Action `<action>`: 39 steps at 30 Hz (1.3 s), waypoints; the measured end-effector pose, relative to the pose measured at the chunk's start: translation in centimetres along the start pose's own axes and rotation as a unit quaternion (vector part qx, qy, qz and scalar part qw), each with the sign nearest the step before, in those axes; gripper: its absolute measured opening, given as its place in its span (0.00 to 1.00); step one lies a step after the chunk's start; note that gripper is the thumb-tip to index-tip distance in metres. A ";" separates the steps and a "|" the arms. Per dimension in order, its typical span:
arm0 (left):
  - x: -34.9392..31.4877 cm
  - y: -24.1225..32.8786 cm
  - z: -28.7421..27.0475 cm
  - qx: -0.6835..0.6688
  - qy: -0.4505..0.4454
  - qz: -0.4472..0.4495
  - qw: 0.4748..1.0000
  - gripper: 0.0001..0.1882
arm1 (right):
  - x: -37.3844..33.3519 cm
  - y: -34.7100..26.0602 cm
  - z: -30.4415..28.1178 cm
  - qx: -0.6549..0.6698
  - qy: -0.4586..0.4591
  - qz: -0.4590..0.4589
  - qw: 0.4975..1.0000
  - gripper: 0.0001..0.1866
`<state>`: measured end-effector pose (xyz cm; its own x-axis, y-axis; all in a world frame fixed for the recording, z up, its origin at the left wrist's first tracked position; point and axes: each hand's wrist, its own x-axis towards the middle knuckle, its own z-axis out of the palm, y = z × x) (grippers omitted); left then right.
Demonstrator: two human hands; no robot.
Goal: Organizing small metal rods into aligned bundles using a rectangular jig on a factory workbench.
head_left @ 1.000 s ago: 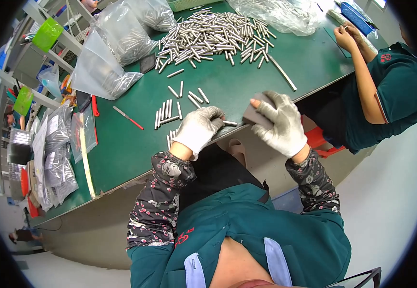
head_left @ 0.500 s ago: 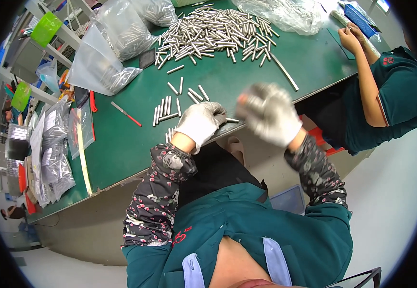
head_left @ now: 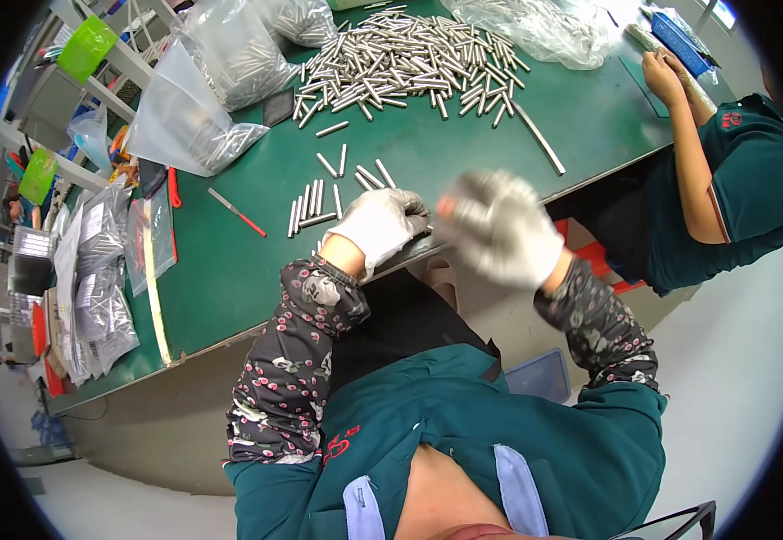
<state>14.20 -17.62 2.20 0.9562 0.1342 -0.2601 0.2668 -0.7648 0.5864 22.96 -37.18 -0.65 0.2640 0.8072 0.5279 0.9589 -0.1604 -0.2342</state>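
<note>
My left hand (head_left: 378,225), in a white work glove, rests at the front edge of the green table with its fingers curled. It is closed on a short metal pin, of which little shows past the fingertips. My right hand (head_left: 502,229), also gloved, is raised just beyond the table edge, to the right of the left one. Motion blurs its fingers, so I cannot make out their grip. Beside the left hand stands a small row of metal pins (head_left: 313,200), with one pin lying across its end. A few loose pins (head_left: 373,174) lie just beyond.
A large heap of metal pins (head_left: 409,63) covers the far middle. Plastic bags of pins (head_left: 234,58) stand at the far left. A red-handled file (head_left: 238,212) and a flat metal bar (head_left: 540,138) lie on the table. A co-worker (head_left: 724,171) works at the right.
My right hand has shifted slightly toward me and left, still blurred. The left hand stays at the table edge; the pin jutting from its fingers shows less now.
</note>
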 end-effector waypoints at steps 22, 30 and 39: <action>0.1 -0.8 0.4 0.014 0.021 0.044 0.999 0.13 | -0.1 -0.9 -0.1 -0.004 -0.006 0.007 1.000 0.23; 0.0 -0.3 0.2 0.005 0.014 0.023 1.000 0.13 | 0.4 0.4 -1.1 -0.052 -0.025 0.068 0.996 0.22; 0.4 -0.5 -0.3 -0.029 -0.033 -0.010 0.999 0.15 | -0.8 0.1 -1.9 -0.015 -0.014 0.012 1.000 0.29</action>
<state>14.44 -16.96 2.06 0.9410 0.1051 -0.3217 0.2943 -0.7237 0.6242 23.00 -38.94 0.49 0.2835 0.8183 0.5000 0.9553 -0.1954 -0.2218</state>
